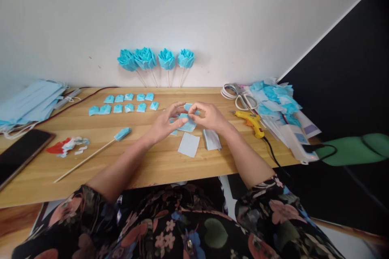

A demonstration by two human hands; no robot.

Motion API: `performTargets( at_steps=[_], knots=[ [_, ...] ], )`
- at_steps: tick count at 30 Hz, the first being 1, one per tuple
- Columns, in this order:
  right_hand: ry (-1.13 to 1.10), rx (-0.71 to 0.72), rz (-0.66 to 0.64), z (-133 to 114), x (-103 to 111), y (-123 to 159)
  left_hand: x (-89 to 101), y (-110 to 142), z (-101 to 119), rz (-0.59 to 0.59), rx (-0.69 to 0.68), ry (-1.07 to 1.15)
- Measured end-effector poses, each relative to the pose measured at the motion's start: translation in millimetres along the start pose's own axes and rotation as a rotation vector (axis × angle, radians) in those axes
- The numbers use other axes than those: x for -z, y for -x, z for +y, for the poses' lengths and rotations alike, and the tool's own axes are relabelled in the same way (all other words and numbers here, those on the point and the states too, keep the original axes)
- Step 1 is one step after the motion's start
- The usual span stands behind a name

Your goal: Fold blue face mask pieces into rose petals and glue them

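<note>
On wooden table [170, 170], my right hand [209, 118] pinches blue fabric square [189, 124]; left hand [164, 126] beside it, thumb and fingers parted. Seemingly done: four blue flowers [167, 59], eleven folded petals [141, 107]. Seemingly left: blue-tipped stick [91, 156] without petals, pale squares [189, 145] unfolded.

The black sleeves [273, 210] are floral, pink and blue.

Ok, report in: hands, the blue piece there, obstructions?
Left hand, right hand close together. Blue piece at fingertips, partly covered. Glue gun off right, not blocking.
</note>
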State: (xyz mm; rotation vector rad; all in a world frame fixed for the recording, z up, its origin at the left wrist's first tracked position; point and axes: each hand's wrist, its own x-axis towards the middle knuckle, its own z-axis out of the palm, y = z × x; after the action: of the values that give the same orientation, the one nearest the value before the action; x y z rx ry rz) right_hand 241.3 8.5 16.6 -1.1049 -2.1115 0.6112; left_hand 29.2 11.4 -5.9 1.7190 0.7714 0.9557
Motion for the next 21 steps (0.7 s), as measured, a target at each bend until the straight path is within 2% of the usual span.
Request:
performTargets(
  at_steps=[6, 10, 15, 18, 21],
  knots=[
    [-0.199, -0.052, 0.058, 5.0, -5.3, -0.7, -3.5, -2.4, -7.8, 0.093, 0.102, 0.147],
    [-0.376, -0.126, 0.041, 9.0, -2.8, 0.0, -1.9, -2.8, -5.8, 0.134, 0.094, 0.193],
    [-0.34, -0.106, -0.03, 9.2, -9.4, -1.9, -2.8, -2.7, -1.5, 0.15, 0.067, 0.139],
    [-0.305, -0.083, 0.025, 11.5, -13.4, -3.7, -3.4, -3.7, -3.4, 0.146, 0.078, 0.113],
    [-0.322, -0.095, 0.087, 14.1, -4.2, -3.6, -1.4, -4.9, -6.2, 0.174, 0.078, 0.108]
  ],
)
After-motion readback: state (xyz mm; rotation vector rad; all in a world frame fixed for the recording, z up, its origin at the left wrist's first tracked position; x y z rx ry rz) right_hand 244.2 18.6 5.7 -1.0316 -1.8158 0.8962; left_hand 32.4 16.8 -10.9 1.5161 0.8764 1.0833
